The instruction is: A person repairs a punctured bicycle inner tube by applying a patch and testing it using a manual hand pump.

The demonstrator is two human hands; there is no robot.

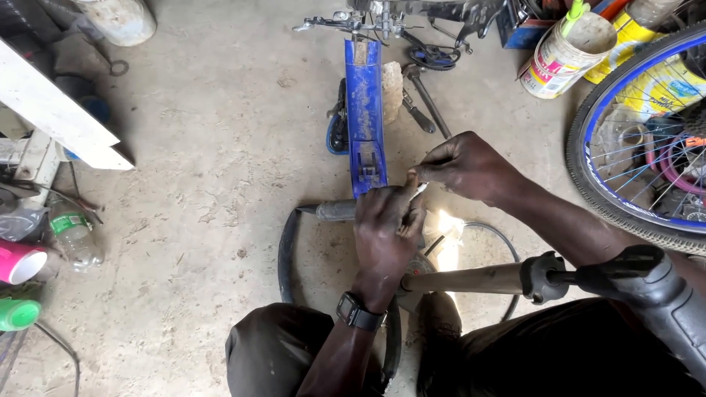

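Observation:
My left hand (386, 228) and my right hand (463, 165) meet in front of me and pinch a small pale piece (418, 189) between their fingertips; what it is I cannot tell. Under the hands a black bicycle tyre (288, 254) lies on the concrete floor. A hand pump with a wooden barrel (471, 279) and a black handle (640, 276) lies across my right leg. A black watch (359, 312) is on my left wrist. Just beyond the hands a blue frame part (365, 103) lies on the floor.
A blue-rimmed spoked bicycle wheel (647, 147) stands at the right. A paint tin (566, 55) and yellow containers sit at the top right. A plastic bottle (73, 235), a pink cup (20, 262) and a white plank (55, 110) are at the left. Wrenches (423, 103) lie by the blue part.

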